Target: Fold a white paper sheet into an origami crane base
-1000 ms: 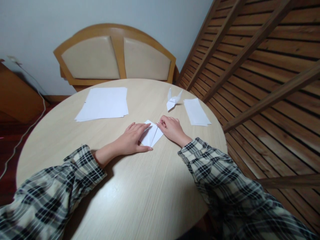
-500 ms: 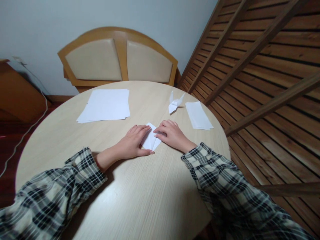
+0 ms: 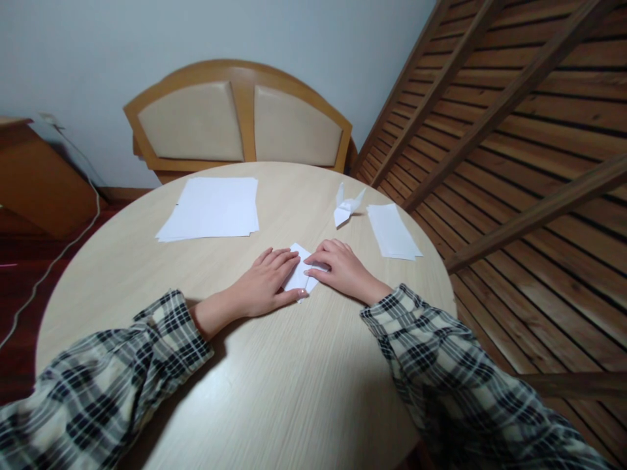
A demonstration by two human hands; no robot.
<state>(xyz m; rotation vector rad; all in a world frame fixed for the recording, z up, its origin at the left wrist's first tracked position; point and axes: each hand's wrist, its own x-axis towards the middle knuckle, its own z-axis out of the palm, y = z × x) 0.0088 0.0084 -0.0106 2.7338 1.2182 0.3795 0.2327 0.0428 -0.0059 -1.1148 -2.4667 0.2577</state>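
A small folded white paper [image 3: 296, 281], roughly diamond-shaped, lies on the round table between my hands. My left hand [image 3: 264, 282] rests flat over its left side, fingers stretched out, with the thumb across the paper's lower part. From the right, my right hand [image 3: 343, 271] has thumb and forefinger closed on a flap near the paper's middle. Its other fingers are curled, and they hide part of the right side. Beyond my right hand stands a folded white paper crane [image 3: 344, 212] with two points sticking up.
A stack of large white sheets [image 3: 215, 207] lies at the table's back left. Smaller white paper pieces [image 3: 393, 232] lie near the right edge. Behind the round wooden table [image 3: 255, 391] is a padded headboard [image 3: 249, 111]; slatted wood [image 3: 529, 150] rises on the right.
My left thumb has shifted from just below the paper onto its lower part. My right hand keeps its pinch on the flap. The whole view has shifted slightly.
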